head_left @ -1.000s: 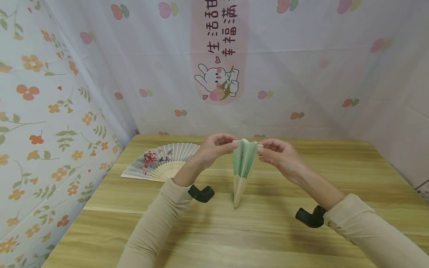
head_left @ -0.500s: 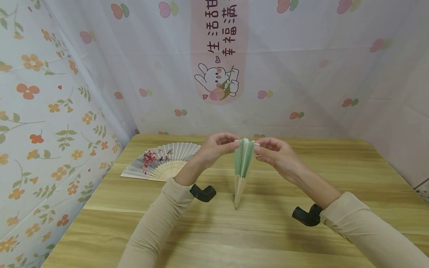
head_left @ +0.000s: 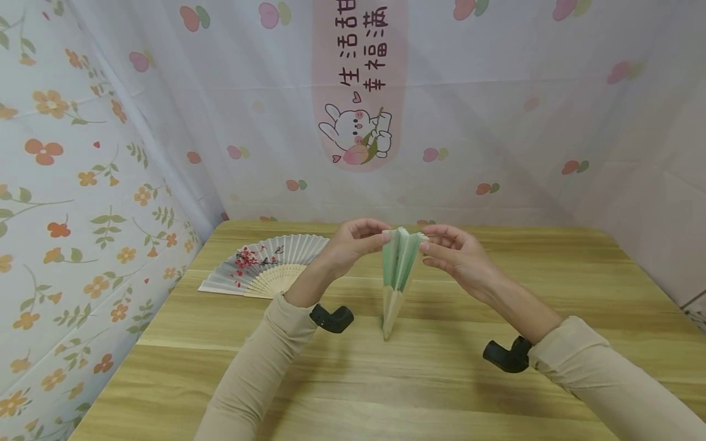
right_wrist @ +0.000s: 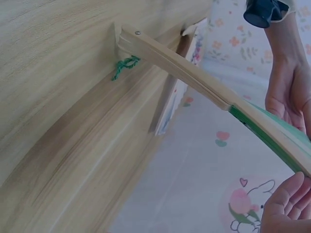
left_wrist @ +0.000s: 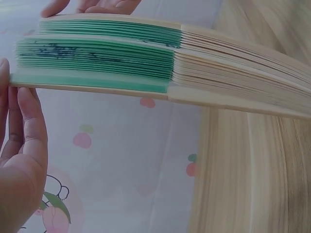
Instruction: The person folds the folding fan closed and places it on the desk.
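A green folding fan [head_left: 398, 260] with pale wooden ribs stands upright on its pivot end, mostly folded, its top edge slightly spread. My left hand [head_left: 358, 242] pinches the top of its left outer rib between thumb and fingers. At the opposite side, my right hand [head_left: 458, 252] pinches the top of the right outer rib. In the left wrist view the green pleats [left_wrist: 97, 56] lie stacked in two groups with a narrow gap. A green cord [right_wrist: 125, 65] hangs by the pivot in the right wrist view.
Behind my left forearm, an opened grey-white fan [head_left: 265, 266] with red blossoms lies on the wooden table [head_left: 419, 392]. A printed curtain [head_left: 485, 122] hangs along the table's back edge, and a floral one [head_left: 83, 202] along the left.
The gap between my hands narrows slightly at half a second ago, then widens a little by now. The green fan's lower tip shifts very slightly; the opened fan stays put.
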`<state>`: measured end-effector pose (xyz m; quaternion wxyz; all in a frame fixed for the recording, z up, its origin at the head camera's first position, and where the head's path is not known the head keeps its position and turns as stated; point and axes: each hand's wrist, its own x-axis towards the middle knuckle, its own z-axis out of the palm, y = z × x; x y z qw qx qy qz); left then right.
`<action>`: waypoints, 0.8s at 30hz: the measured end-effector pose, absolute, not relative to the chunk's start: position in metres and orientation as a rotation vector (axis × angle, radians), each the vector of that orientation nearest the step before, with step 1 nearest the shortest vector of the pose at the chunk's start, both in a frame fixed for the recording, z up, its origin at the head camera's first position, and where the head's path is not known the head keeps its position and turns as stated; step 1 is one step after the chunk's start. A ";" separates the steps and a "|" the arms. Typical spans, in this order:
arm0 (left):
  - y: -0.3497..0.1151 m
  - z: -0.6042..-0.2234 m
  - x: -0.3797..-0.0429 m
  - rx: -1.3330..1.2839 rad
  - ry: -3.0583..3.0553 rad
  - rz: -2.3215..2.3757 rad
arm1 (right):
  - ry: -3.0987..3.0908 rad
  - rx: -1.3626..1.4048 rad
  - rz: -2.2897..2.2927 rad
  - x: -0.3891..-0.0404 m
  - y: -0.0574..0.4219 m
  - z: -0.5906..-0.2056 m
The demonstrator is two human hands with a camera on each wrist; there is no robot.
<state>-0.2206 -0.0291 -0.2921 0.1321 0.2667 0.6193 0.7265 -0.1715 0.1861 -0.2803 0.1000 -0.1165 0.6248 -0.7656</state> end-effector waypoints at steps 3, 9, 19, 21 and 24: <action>-0.030 -0.292 -0.220 0.767 1.803 2.100 | 1.855 -0.330 -2.242 -0.171 0.188 -0.281; -0.030 -0.291 -0.219 0.774 1.793 2.093 | 1.852 -0.319 -2.240 -0.169 0.190 -0.281; -0.033 -0.290 -0.220 0.815 1.752 2.101 | 1.880 -0.357 -2.247 -0.169 0.194 -0.280; -0.034 -0.290 -0.220 0.831 1.744 2.094 | 1.873 -0.365 -2.253 -0.169 0.195 -0.279; -0.036 -0.289 -0.219 0.863 1.747 2.069 | 1.857 -0.377 -2.260 -0.169 0.195 -0.278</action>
